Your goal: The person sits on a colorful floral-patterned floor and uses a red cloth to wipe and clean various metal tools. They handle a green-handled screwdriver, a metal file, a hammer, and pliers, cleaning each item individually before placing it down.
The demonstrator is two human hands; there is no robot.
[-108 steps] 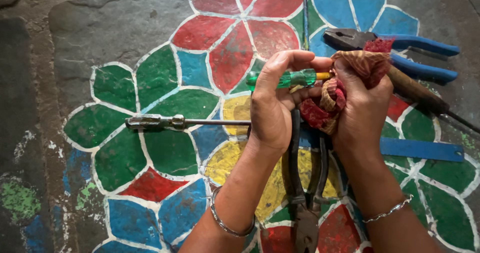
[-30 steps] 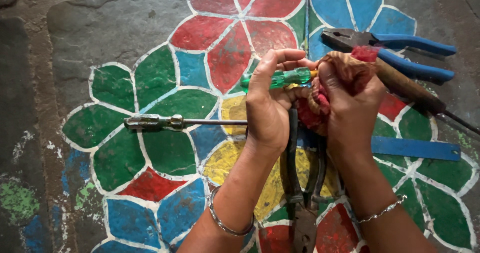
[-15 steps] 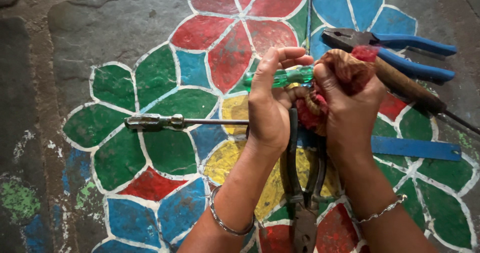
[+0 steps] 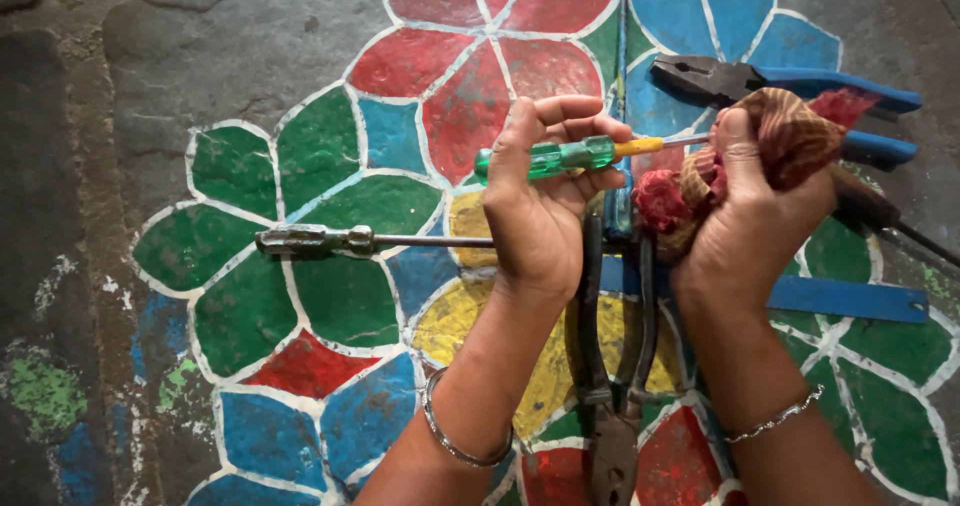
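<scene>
A stone floor (image 4: 200, 46) painted with coloured flowers is seen; on it lie 2 pliers (image 4: 790, 91) (image 4: 610, 406), a clear-handled screwdriver (image 4: 330, 240) and a blue strip (image 4: 860, 299).

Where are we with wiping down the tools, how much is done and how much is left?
Done: cannot tell which tools have been wiped.

In hand: the left hand grips the green-handled screwdriver, while the right hand bunches the red patterned cloth around its metal shaft.

Left, apparently: the grimy screwdriver, the dark pliers under the wrists, and the blue-handled pliers lie untouched on the painted stone floor.
</scene>
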